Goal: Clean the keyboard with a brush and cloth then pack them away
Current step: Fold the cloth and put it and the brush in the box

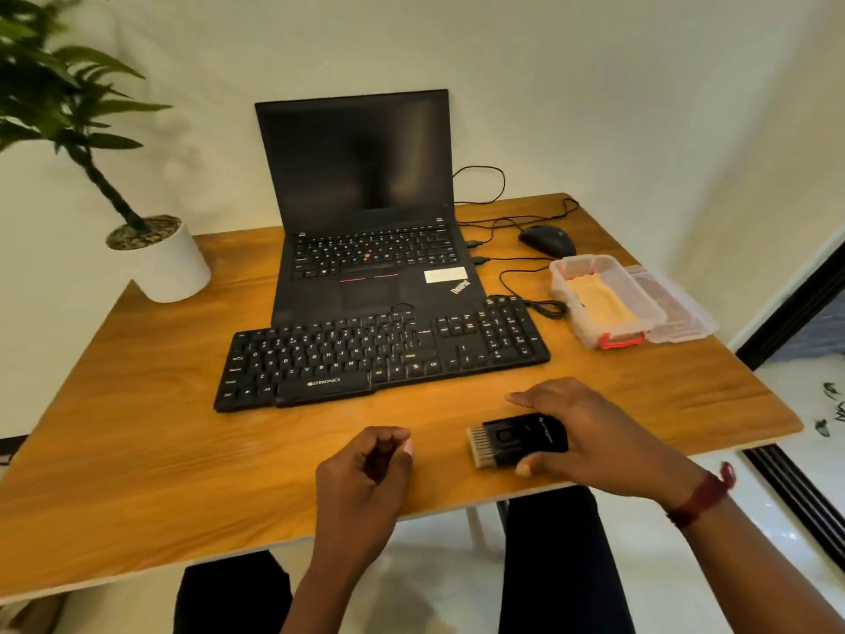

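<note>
Head view: right hand [590,432] grips brush [516,439] near bench [137,450] front edge; left hand [366,469] loosely curled, holding nothing. Keyboard [379,354] lies just beyond, apparently unbrushed. Cloth [599,304] sits in open box [612,334]. Cleaning, wiping, packing all remain.

Left hand [366,469]: loosely curled, fingers folded toward palm, holding nothing, forearm reaching in from below. Right hand [590,437]: palm down, fingers spread, thumb underneath, grip closed; dark red band on wrist.
</note>
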